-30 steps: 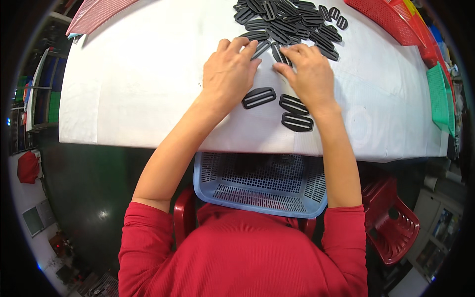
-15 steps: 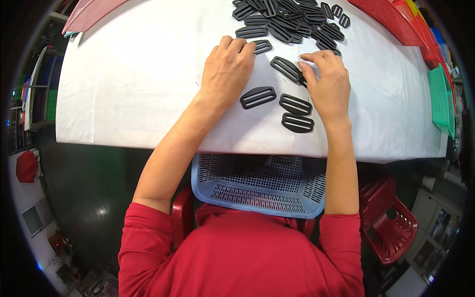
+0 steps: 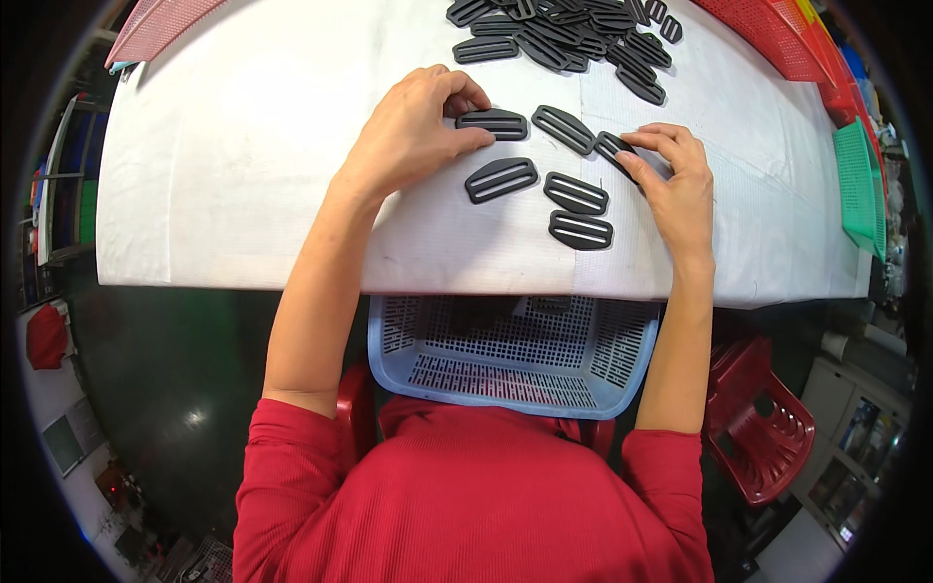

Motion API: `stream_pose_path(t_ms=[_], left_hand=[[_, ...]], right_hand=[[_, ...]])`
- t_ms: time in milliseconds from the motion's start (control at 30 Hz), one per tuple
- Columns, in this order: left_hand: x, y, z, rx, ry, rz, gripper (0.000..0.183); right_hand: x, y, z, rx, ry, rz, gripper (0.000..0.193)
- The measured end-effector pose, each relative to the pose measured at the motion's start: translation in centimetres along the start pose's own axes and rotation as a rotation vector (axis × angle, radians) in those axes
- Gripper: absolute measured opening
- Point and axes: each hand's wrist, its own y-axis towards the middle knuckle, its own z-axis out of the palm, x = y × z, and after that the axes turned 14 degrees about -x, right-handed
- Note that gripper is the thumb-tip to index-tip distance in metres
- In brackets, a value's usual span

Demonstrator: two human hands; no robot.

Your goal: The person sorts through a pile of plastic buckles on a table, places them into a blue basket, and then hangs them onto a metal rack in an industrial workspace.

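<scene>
My left hand [image 3: 418, 128] grips the left end of a black plastic slide buckle [image 3: 503, 116] between thumb and fingers, at the tabletop. Farther right, my right hand [image 3: 673, 180] pinches another black buckle [image 3: 610, 142], partly hidden by the fingers. Between the hands lies a tilted buckle [image 3: 564, 118], its lower end close to the one in my right hand. Nearer me rest a single buckle [image 3: 501, 170] and a pair, one buckle [image 3: 577, 183] just above the other [image 3: 581, 220]. A heap of similar buckles [image 3: 559, 31] lies at the far side.
White sheeting covers the table [image 3: 253, 194]. Below its front edge, a blue perforated basket [image 3: 505, 395] sits at my lap with something dark inside. Red baskets [image 3: 165, 27] [image 3: 763, 37] stand at the far corners, a green basket [image 3: 857, 185] at the right edge. A red chair [image 3: 763, 428] is lower right.
My left hand has drawn a buckle from beside the heap toward me, turning it nearly level. My right hand has shifted right and slightly nearer, with its buckle now showing more.
</scene>
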Motion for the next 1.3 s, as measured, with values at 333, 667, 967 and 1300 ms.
stream_pose_path(t_ms=[333,667,967,1300], left_hand=[[2.8,0.8,-0.2,-0.286,-0.138,-0.094,0.021],[3.0,0.9,0.4,-0.342,-0.173,-0.118,0.019],[7.3,12.6,0.8,-0.535,0.135,0.247,0.019],[12.5,27.3,4.5,-0.482,0.392,0.062,0.062]], right_hand=[[5.0,-1.0,4.3,0.233,-0.011,-0.489,0.061],[5.3,-6.2,0.1,0.52,0.108,-0.589,0.055],[6.3,-9.5,-4.0,0.377,0.499,-0.44,0.027],[3.2,-8.0,-1.5,-0.094,0.253,-0.333,0.029]])
